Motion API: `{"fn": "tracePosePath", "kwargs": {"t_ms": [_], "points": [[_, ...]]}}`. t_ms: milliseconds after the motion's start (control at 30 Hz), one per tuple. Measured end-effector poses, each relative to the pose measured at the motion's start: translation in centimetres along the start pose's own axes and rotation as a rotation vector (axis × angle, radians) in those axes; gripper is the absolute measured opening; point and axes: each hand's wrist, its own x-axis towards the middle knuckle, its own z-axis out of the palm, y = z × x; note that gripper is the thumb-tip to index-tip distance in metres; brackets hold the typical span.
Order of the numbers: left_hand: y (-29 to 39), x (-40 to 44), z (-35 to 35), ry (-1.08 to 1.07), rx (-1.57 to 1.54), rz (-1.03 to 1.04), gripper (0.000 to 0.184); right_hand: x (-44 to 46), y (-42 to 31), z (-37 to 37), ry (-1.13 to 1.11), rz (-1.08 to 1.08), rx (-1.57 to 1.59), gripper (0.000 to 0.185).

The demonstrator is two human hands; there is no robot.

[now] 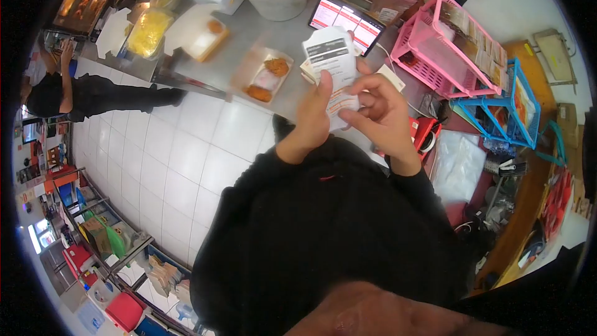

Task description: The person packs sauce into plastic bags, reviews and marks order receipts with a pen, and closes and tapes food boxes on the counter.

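A long printed paper receipt (336,73) is stretched out in front of my chest. My left hand (314,109) is closed on its left edge, thumb lying across the print. On the other side my right hand (380,111) pinches the lower part with bent fingers. Left of the hands, an open takeaway box (267,95) on the counter holds white rice and fried brown pieces. Behind the receipt stands a tablet (362,20) with a lit red and white screen. Part of another pale paper item is hidden behind my hands.
The steel counter (245,36) also bears a second food box (208,42), a bag of yellow food (149,32) and a clear tub of greens (278,9). Pink baskets (429,56) and a blue basket (507,109) stand at right. A person in black (81,96) works at far left.
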Motion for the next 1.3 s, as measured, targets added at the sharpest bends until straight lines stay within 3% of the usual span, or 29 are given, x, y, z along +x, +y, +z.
{"fn": "tracePosePath", "kwargs": {"t_ms": [33,133,200,267,333,400,433,533,667,733,767,867,933,967,1033,1067,1167,1267,1300], "points": [[-0.5,-0.1,-1.6,0.044,-0.043,0.014,0.070,0.9,0.1,0.9,-0.037,0.091,0.012,0.034],[-2.6,-0.7,-7.4,0.242,-0.126,0.042,0.069,3.4,0.7,3.5,0.031,0.057,-0.072,0.044],[-8.2,-3.3,-19.3,0.510,0.429,-0.012,0.068,5.1,1.7,5.0,0.061,-0.044,-0.153,0.048],[-11.1,-6.6,-27.0,1.067,0.476,-0.302,0.055,7.0,2.5,6.7,0.069,-0.123,-0.215,0.051],[-10.8,-8.6,-32.5,0.971,0.811,-0.528,0.045,9.0,3.3,8.4,0.049,-0.176,-0.267,0.054],[-11.2,-9.5,-37.2,0.773,1.043,-0.552,0.038,11.2,3.7,10.7,0.065,-0.183,-0.254,0.054],[-11.0,-9.2,-38.8,0.639,1.100,-0.462,0.036,12.3,3.9,11.9,0.067,-0.183,-0.251,0.053],[-10.9,-8.3,-42.2,0.461,0.769,-0.244,0.030,15.6,5.0,14.8,0.088,-0.163,-0.244,0.054],[-8.7,-6.8,-41.0,0.369,0.615,-0.408,0.045,17.7,5.9,17.1,0.161,-0.114,-0.269,0.055],[-9.1,-5.9,-41.8,0.213,0.808,-0.353,0.055,18.4,6.3,17.9,0.237,-0.101,-0.272,0.056],[-9.9,-5.7,-43.1,0.262,0.853,-0.536,0.064,18.7,6.4,18.1,0.277,-0.094,-0.277,0.056],[-11.1,-4.8,-47.0,0.288,0.805,-0.463,0.061,20.2,9.0,15.0,0.381,-0.151,-0.647,0.054],[-4.2,-2.1,-46.9,0.103,0.650,-0.467,0.059,22.6,11.2,12.1,0.486,-0.208,-0.920,0.049],[-0.5,-0.6,-47.2,-0.001,0.636,-0.593,0.061,23.8,13.1,9.9,0.490,-0.148,-1.029,0.047],[1.8,0.4,-49.2,-0.080,0.600,-0.685,0.064,26.0,18.6,4.8,0.459,-0.128,-1.202,0.043],[1.4,0.3,-50.6,-0.052,0.580,-0.652,0.065,26.7,21.5,2.6,0.422,-0.170,-1.268,0.043],[-0.6,-0.7,-52.9,0.112,0.875,-0.414,0.066,27.6,26.8,0.6,0.326,-0.005,-1.546,0.034],[1.9,0.3,-49.6,0.542,1.342,0.107,0.067,28.0,28.0,2.7,0.274,0.063,-1.384,0.031],[3.4,0.8,-47.8,0.721,1.477,0.323,0.067,28.0,28.5,3.0,0.182,0.113,-1.156,0.035]]}}
